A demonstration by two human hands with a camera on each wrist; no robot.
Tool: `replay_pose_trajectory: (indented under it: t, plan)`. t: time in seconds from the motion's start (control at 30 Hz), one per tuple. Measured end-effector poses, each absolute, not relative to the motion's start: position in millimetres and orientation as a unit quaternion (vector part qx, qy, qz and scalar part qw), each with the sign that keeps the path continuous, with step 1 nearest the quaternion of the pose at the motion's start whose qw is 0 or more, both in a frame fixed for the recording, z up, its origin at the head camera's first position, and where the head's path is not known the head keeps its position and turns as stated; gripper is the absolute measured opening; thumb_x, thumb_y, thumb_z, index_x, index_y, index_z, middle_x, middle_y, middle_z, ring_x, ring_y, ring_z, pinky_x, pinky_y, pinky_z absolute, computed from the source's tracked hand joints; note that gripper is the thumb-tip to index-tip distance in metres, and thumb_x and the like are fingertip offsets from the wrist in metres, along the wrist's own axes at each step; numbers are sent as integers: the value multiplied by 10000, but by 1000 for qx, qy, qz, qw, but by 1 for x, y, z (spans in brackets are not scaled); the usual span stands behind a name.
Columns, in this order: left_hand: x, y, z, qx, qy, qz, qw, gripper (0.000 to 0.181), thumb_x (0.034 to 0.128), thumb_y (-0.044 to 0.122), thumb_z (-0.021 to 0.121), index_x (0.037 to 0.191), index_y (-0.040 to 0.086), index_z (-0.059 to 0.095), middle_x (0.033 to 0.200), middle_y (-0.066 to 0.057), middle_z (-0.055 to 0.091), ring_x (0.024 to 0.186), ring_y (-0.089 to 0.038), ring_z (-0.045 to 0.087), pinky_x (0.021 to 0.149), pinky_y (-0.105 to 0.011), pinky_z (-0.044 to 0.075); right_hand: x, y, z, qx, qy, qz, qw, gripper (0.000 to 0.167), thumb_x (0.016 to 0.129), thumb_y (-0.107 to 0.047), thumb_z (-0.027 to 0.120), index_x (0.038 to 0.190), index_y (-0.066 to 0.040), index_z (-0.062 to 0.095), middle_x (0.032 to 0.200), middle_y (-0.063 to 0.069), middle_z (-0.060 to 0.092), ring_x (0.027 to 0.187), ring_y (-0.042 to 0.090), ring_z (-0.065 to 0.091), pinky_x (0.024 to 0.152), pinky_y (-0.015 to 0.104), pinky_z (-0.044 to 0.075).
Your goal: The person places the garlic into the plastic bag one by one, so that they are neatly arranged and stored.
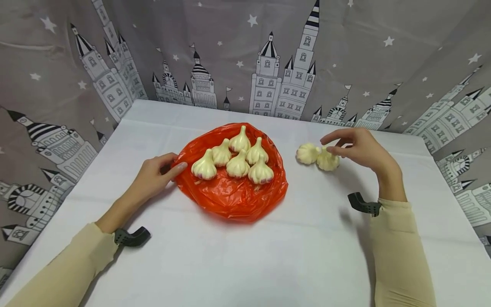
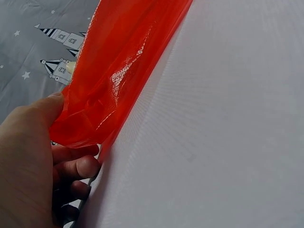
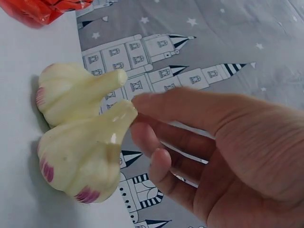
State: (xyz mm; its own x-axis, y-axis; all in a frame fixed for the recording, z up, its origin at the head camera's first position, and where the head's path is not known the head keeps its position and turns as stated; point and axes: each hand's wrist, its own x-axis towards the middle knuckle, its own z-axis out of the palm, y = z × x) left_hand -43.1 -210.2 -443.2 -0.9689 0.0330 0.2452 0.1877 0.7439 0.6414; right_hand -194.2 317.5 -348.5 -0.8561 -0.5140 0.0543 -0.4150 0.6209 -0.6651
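Observation:
A red plastic bag (image 1: 230,200) lies spread on the white table, its rim rolled open around several garlic bulbs (image 1: 238,165). At the bag's left edge my left hand (image 1: 155,175) pinches the rim between thumb and fingers; the left wrist view shows the red plastic (image 2: 109,80) there. Two more garlic bulbs stand side by side right of the bag: a left one (image 1: 307,153) and a right one (image 1: 327,161). My right hand (image 1: 360,149) is at the right bulb's stem (image 3: 121,116), fingertips beside its tip, fingers loosely bent and apart.
The white table (image 1: 238,264) reaches back to a grey curtain (image 1: 230,51) printed with castles and stars. Black wrist mounts (image 1: 132,236) sit at both sleeve cuffs.

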Motion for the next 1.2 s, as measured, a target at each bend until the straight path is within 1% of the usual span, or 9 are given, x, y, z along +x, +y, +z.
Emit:
replay_pose_trajectory:
  t: [0.2, 0.47, 0.57, 0.7, 0.8, 0.9, 0.97, 1.03, 1.2]
  plan:
    - [-39, -222, -442, -65, -925, -357, 109, 233, 1043, 367, 670, 1112, 153, 732, 788, -22, 644, 743, -173, 567, 671, -219, 441, -186, 304, -351, -253, 908, -331, 39, 250, 940, -162, 811, 1188, -140, 797, 1166, 41, 777, 873, 90, 684, 712, 208, 489]
    - [-31, -235, -445, -74, -926, -356, 98, 235, 1041, 361, 673, 1116, 146, 732, 792, -15, 645, 744, -164, 566, 669, -220, 447, -169, 291, -359, -234, 925, -298, 12, 194, 949, -183, 792, 1140, -160, 816, 1047, 40, 779, 846, 128, 670, 699, 213, 477]
    - [-29, -241, -445, -80, -925, -356, 101, 227, 1040, 351, 676, 1116, 145, 732, 791, -16, 642, 743, -166, 561, 669, -220, 439, -162, 287, -360, -235, 926, -296, -2, 181, 939, -190, 801, 1114, -148, 819, 975, 43, 767, 815, 102, 653, 693, 191, 466]
    - [-29, -247, -445, -90, -923, -360, 100, 214, 1040, 353, 676, 1098, 153, 727, 787, -17, 636, 742, -165, 557, 669, -214, 434, -153, 284, -360, -226, 926, -303, -12, 133, 920, -200, 826, 1032, -129, 823, 900, 40, 748, 783, 64, 626, 691, 162, 455]
    - [-29, -252, -445, -95, -923, -361, 97, 210, 1040, 353, 677, 1097, 157, 728, 790, -13, 637, 746, -165, 558, 667, -209, 438, -149, 282, -361, -210, 931, -297, -15, 121, 915, -234, 837, 979, -132, 818, 859, 26, 736, 760, 48, 616, 674, 181, 435]
    - [-29, -257, -444, -100, -922, -362, 95, 209, 1039, 351, 678, 1091, 155, 729, 788, -16, 638, 745, -169, 557, 664, -213, 438, -144, 280, -362, -192, 940, -281, -20, 153, 918, -280, 838, 965, -137, 812, 830, 9, 726, 743, 38, 616, 664, 212, 414]
    - [-30, -259, -443, -104, -922, -362, 94, 216, 1039, 356, 677, 1100, 156, 730, 793, -16, 644, 748, -170, 559, 668, -213, 438, -141, 280, -363, -181, 944, -275, -23, 170, 923, -299, 831, 973, -138, 811, 836, 9, 726, 749, 38, 618, 668, 223, 410]
    - [-32, -261, -444, -109, -921, -362, 93, 221, 1040, 357, 677, 1102, 152, 730, 793, -20, 648, 745, -171, 563, 671, -215, 440, -136, 280, -363, -171, 945, -280, -17, 181, 930, -304, 823, 1005, -140, 813, 881, 23, 744, 766, 43, 633, 664, 224, 437]
    - [-34, -265, -445, -123, -918, -366, 90, 234, 1039, 347, 680, 1121, 135, 732, 804, -24, 660, 749, -178, 572, 674, -214, 450, -123, 281, -365, -163, 931, -326, 31, 235, 966, -287, 786, 1151, -142, 800, 1086, 72, 773, 817, 100, 687, 694, 258, 551]
